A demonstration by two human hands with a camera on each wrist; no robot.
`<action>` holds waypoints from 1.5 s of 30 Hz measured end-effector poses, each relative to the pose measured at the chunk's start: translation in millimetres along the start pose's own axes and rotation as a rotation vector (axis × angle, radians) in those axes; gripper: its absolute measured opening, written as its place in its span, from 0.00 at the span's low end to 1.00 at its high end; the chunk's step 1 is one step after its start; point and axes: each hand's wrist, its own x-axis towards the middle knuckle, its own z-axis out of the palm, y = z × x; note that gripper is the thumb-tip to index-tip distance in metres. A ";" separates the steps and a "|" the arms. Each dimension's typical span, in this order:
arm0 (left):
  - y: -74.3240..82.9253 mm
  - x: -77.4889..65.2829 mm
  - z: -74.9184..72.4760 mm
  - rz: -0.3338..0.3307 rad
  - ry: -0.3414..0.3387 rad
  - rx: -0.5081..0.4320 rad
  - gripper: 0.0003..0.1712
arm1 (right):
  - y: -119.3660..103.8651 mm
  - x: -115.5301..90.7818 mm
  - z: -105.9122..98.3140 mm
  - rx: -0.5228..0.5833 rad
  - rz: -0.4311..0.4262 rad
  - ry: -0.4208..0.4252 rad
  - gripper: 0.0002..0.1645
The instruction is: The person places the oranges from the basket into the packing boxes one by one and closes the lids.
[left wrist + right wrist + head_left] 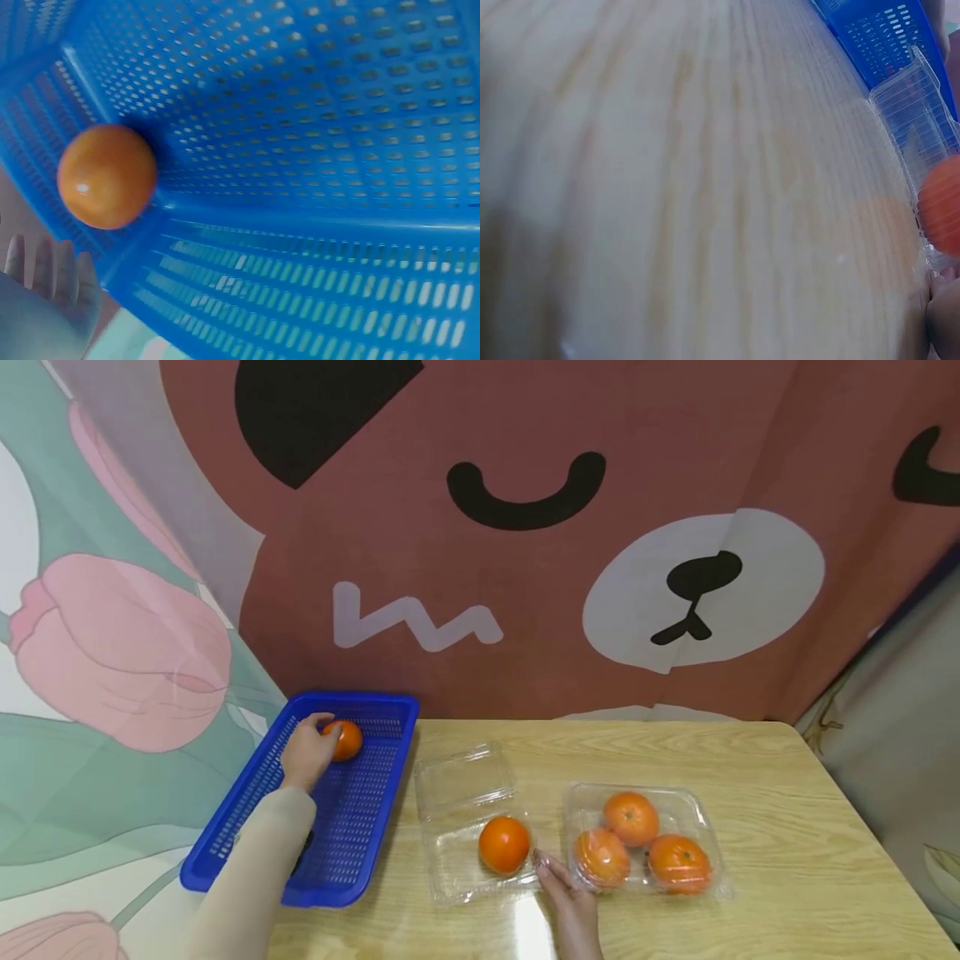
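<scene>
Inside the blue basket (352, 860), my left hand (307, 750) reaches to an orange (347, 741) near the far end. In the left wrist view, the fingers of that hand (56, 300) are straight beside the orange (107, 176), with a gap between them. My right hand (568, 897) pinches the right edge of a clear plastic clamshell box (453, 860), whose lid lies back. One orange (505, 845) sits in this box. The right wrist view catches only part of the right hand (945, 311) by the box (907, 112).
To the right stands a closed clear box (671, 806) with three oranges in it. A dark item (303, 852) in the basket is mostly covered by my left sleeve. The wooden table (787, 827) meets a bear-print curtain (525, 677) at the back.
</scene>
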 end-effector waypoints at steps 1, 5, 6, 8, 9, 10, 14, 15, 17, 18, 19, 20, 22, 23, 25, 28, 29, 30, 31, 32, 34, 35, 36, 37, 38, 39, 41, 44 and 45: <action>-3.1 0.5 0.3 -0.019 -0.002 -0.004 0.26 | 0.3 -0.5 0.0 -0.008 0.002 0.004 0.27; -12.0 0.1 1.1 -0.075 -0.013 -0.004 0.28 | 1.8 -3.3 -0.1 -0.018 -0.011 0.005 0.27; -14.1 0.1 1.7 -0.082 -0.015 0.000 0.29 | 2.2 -4.1 -0.1 -0.019 -0.027 0.000 0.27; -17.8 -0.2 3.0 -0.092 -0.028 0.017 0.30 | 3.4 -5.6 -0.3 -0.001 -0.033 -0.008 0.27; -19.7 -0.2 4.0 -0.094 -0.036 0.025 0.30 | 4.0 -6.5 -0.4 0.006 -0.036 -0.013 0.27; -21.6 -0.3 5.3 -0.095 -0.045 0.026 0.31 | 4.8 -7.3 -0.6 0.019 -0.034 -0.014 0.27; -28.2 -0.1 12.3 -0.089 -0.104 0.023 0.34 | 8.4 -11.3 -1.1 0.070 -0.016 -0.010 0.26; -29.7 0.4 14.3 -0.088 -0.118 0.022 0.34 | 9.2 -12.1 -1.1 0.075 -0.016 -0.010 0.26; -32.0 1.7 17.6 -0.080 -0.150 0.038 0.36 | 10.8 -13.4 -0.7 0.080 -0.025 -0.009 0.26; -33.0 2.6 18.7 -0.075 -0.167 0.053 0.37 | 11.6 -13.6 -0.4 0.081 -0.028 -0.010 0.25; -33.7 3.5 19.5 -0.069 -0.181 0.069 0.37 | 12.3 -13.8 0.2 0.080 -0.033 -0.011 0.25; -34.4 4.2 19.9 -0.063 -0.194 0.087 0.37 | 12.7 -13.8 0.9 0.078 -0.036 -0.013 0.25; -35.1 4.8 19.3 -0.056 -0.216 0.114 0.38 | 13.6 -13.2 2.4 0.069 -0.045 -0.016 0.25; -35.4 4.8 18.7 -0.055 -0.226 0.122 0.38 | 13.8 -12.6 3.0 0.068 -0.045 -0.018 0.25; -35.8 4.3 17.9 -0.058 -0.238 0.127 0.37 | 13.7 -11.4 3.9 0.054 -0.045 -0.017 0.25; -35.2 4.1 19.5 -0.054 -0.238 0.108 0.36 | 11.8 -9.5 3.5 0.037 -0.039 -0.015 0.26; -34.2 4.4 20.3 -0.053 -0.239 0.101 0.36 | 10.8 -8.8 3.3 0.034 -0.036 -0.013 0.26; -32.7 4.9 21.3 -0.049 -0.239 0.096 0.36 | 9.7 -8.1 2.9 0.029 -0.034 -0.011 0.26; -31.4 5.9 22.5 -0.044 -0.238 0.091 0.36 | 8.7 -7.5 2.6 0.033 -0.033 -0.008 0.26; -30.0 6.8 23.8 -0.040 -0.237 0.087 0.37 | 7.5 -6.9 2.4 0.038 -0.029 -0.007 0.26; -26.5 7.5 25.1 -0.040 -0.246 0.080 0.38 | 5.9 -5.5 2.0 0.043 -0.026 -0.005 0.26; -25.6 8.1 25.7 -0.047 -0.254 0.075 0.40 | 5.5 -4.9 2.0 0.047 -0.030 -0.007 0.26; -25.1 8.4 26.1 -0.052 -0.260 0.071 0.41 | 5.2 -4.3 1.9 0.049 -0.036 -0.010 0.26; -24.7 8.6 26.6 -0.058 -0.266 0.065 0.43 | 4.8 -3.8 1.8 0.050 -0.041 -0.012 0.26; -24.1 8.4 26.9 -0.064 -0.270 0.061 0.44 | 4.4 -3.1 1.8 0.051 -0.042 -0.015 0.26; -23.6 8.0 27.0 -0.067 -0.274 0.060 0.45 | 4.2 -2.5 1.6 0.052 -0.045 -0.018 0.26; -22.7 8.1 27.4 -0.074 -0.276 0.061 0.46 | 3.5 -1.2 1.4 0.047 -0.052 -0.022 0.26; -20.8 9.3 28.1 -0.064 -0.255 0.067 0.46 | 1.8 0.8 0.9 0.035 -0.041 -0.021 0.27; -20.1 10.2 28.3 -0.057 -0.249 0.064 0.46 | 1.3 1.3 0.7 0.032 -0.039 -0.018 0.27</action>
